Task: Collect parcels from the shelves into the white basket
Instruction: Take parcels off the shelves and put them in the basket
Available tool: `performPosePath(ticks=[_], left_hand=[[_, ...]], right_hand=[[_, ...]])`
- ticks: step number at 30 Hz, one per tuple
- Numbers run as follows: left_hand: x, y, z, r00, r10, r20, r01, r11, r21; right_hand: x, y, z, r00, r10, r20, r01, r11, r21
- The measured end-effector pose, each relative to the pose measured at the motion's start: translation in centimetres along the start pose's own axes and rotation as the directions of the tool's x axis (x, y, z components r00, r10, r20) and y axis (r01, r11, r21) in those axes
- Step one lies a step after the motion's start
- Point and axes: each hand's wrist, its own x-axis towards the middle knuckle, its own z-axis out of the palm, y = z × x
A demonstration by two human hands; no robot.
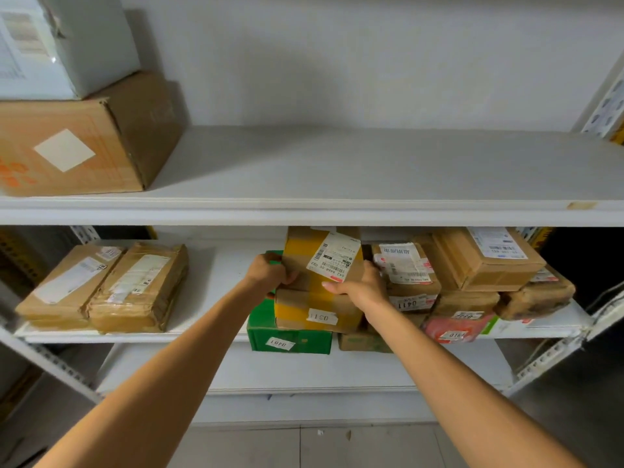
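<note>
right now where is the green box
Head view, centre of the middle shelf at its front edge: the green box lies under the yellow-taped carton, below the labelled parcel gripped by the left hand and right hand.

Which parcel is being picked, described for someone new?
On the middle shelf, a central stack rises from a green box. The left hand and right hand grip its top parcel: brown, yellow-taped, with a large barcode label, unlike the box beneath.

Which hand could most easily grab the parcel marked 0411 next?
Probably the right hand: it grips the yellow-taped box right beside the 0411 parcel; the left hand is on the far side.
</note>
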Motion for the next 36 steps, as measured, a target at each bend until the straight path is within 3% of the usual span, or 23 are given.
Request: performPosePath(ticks=[15, 25, 31, 36], left_hand=[[-0.4, -2.2, -0.2, 0.979, 0.101, 0.175, -0.055, 0.966, -0.251], [-0.1, -2.9, -1.5, 0.963, 0.139, 0.232, -0.092, 0.975, -0.204], [0.2, -3.1, -1.2, 0.98, 0.093, 0.178, -0.049, 0.97, -0.237], [0.1, -3.3, -1.4, 0.967, 0.081, 0.241, -0.035, 0.982, -0.187]], right_hand=[[-1.3, 1.2, 0.4, 0.994, -0.101, 0.049, 0.089, 0.975, 0.204], [-1.2, 1.5, 0.6, 0.995, -0.095, 0.039, 0.084, 0.972, 0.22], [-0.9, 1.3, 0.9, 0.998, -0.058, 0.03, 0.049, 0.972, 0.232], [-0.8, 1.4, 0.6, 0.996, -0.064, 0.061, 0.051, 0.978, 0.204]])
